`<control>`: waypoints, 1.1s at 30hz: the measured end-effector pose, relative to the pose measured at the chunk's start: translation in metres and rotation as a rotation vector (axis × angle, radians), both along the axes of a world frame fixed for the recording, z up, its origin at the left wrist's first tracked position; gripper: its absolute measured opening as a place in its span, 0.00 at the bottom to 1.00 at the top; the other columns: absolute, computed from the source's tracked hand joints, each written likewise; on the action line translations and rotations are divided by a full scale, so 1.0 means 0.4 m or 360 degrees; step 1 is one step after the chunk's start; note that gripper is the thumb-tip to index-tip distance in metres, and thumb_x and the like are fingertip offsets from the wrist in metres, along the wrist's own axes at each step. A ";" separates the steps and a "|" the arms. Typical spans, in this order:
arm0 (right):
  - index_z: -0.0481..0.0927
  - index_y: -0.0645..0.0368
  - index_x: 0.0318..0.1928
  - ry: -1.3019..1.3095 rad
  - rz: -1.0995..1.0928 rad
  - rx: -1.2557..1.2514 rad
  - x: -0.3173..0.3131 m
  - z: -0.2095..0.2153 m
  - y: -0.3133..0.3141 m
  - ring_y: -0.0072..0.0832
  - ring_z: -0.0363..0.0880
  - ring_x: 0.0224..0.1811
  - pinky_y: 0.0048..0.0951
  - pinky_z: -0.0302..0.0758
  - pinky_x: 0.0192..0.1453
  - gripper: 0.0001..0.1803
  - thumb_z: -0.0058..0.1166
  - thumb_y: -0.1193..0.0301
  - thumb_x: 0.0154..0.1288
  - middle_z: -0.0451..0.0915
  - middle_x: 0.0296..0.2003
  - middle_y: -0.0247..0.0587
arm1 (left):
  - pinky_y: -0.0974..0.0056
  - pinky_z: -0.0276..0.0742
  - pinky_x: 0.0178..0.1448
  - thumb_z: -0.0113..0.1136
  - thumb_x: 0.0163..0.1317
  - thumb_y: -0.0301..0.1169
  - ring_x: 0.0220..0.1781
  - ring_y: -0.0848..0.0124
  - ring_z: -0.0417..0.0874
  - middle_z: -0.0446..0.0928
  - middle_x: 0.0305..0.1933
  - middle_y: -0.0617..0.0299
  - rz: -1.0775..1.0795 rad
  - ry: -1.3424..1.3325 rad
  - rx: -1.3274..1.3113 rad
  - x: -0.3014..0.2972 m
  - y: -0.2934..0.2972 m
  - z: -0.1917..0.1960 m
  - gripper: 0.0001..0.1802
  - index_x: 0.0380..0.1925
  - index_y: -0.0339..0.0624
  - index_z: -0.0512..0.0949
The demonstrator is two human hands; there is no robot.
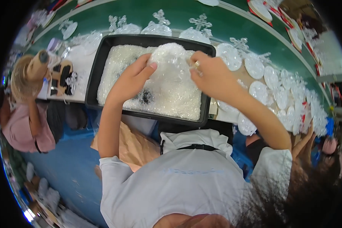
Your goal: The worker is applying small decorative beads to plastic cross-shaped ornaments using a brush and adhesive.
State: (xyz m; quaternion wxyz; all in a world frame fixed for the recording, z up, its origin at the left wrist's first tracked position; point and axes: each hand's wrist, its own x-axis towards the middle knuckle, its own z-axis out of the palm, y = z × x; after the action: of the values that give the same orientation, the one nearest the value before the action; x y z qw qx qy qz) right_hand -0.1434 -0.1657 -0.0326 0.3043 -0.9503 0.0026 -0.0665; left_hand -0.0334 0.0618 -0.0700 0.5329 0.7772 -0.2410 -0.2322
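Green panel (224, 19) behind, pale bench (79, 62) before it, and straight to the middle: one black tray (152, 116), rectangular, spread with white flakes (174, 100), all glinting, with a dark patch (145, 97) toward the front. Up above the flakes now, near the tray's back side: one disc (169, 53), round, white, sparkling. Held at its left edge by the left hand (131, 78), with thumb and fingers drawn close. Across to the right hand (214, 76), curled narrow beside the disc's right edge, blurred at the fingertips; cannot tell a grip from mere closeness. On to lettering: one pale blue line across the grey shirt (171, 197), too faint to make out. Into the count: at least two clear crosses (200, 23) behind the tray, upright; off right, more discs (228, 57), well over six, too crowded for a full tally. Over left, one jar (54, 45), purplish on top, contents unclear; past it, one straw hat (17, 81) and one co-worker (26, 127) in pink. Below the tray, crumpled brown paper (136, 146).
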 end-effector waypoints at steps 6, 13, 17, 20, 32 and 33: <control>0.68 0.62 0.37 -0.0144 -0.0323 -0.0257 -0.045 -0.117 0.089 0.53 0.80 0.28 0.46 0.78 0.31 0.11 0.56 0.74 0.58 0.77 0.25 0.56 | 0.66 0.73 0.55 0.51 0.71 0.40 0.48 0.71 0.79 0.80 0.46 0.60 -0.0352 -0.0031 -0.0103 0.068 0.013 0.041 0.21 0.53 0.34 0.76; 0.67 0.55 0.28 -0.0879 -0.0417 -0.0663 -0.068 -0.184 0.130 0.26 0.77 0.19 0.26 0.73 0.17 0.09 0.55 0.74 0.53 0.66 0.22 0.35 | 0.57 0.51 0.77 0.38 0.69 0.60 0.73 0.58 0.64 0.68 0.69 0.48 -0.0331 -0.0311 -0.0126 0.052 -0.019 0.067 0.41 0.64 0.32 0.69; 0.67 0.55 0.27 -0.1048 -0.0334 -0.0616 -0.072 -0.143 0.128 0.26 0.75 0.18 0.26 0.72 0.17 0.09 0.55 0.74 0.50 0.66 0.22 0.34 | 0.58 0.51 0.78 0.43 0.66 0.54 0.74 0.58 0.63 0.64 0.71 0.47 -0.0522 -0.0136 -0.0312 0.044 0.052 -0.001 0.42 0.65 0.25 0.65; 0.67 0.55 0.28 -0.1058 -0.0286 -0.0633 -0.072 -0.142 0.102 0.24 0.74 0.19 0.26 0.71 0.16 0.09 0.56 0.73 0.48 0.65 0.22 0.34 | 0.56 0.51 0.78 0.43 0.68 0.49 0.74 0.57 0.62 0.63 0.72 0.46 -0.0279 -0.0238 -0.1134 0.049 -0.008 0.034 0.39 0.64 0.21 0.64; 0.69 0.52 0.27 -0.1305 -0.0136 -0.0324 -0.058 -0.139 0.132 0.23 0.76 0.17 0.24 0.73 0.16 0.08 0.57 0.70 0.49 0.67 0.20 0.32 | 0.58 0.73 0.62 0.62 0.60 0.39 0.61 0.55 0.79 0.77 0.60 0.49 0.0354 -0.1326 0.0933 -0.054 0.107 0.074 0.30 0.62 0.39 0.73; 0.69 0.52 0.26 -0.1323 -0.0123 -0.0325 -0.058 -0.137 0.139 0.24 0.76 0.16 0.25 0.73 0.15 0.09 0.57 0.69 0.48 0.68 0.19 0.33 | 0.58 0.76 0.56 0.65 0.57 0.39 0.57 0.54 0.81 0.80 0.57 0.51 0.0462 -0.1166 0.1334 -0.059 0.113 0.079 0.32 0.62 0.43 0.74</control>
State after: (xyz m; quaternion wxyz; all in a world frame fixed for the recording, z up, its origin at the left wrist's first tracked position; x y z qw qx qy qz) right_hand -0.1666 -0.1100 -0.0872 0.1812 -0.8671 -0.0913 -0.4549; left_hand -0.0570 0.1069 -0.0383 0.0875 0.9768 -0.1881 0.0521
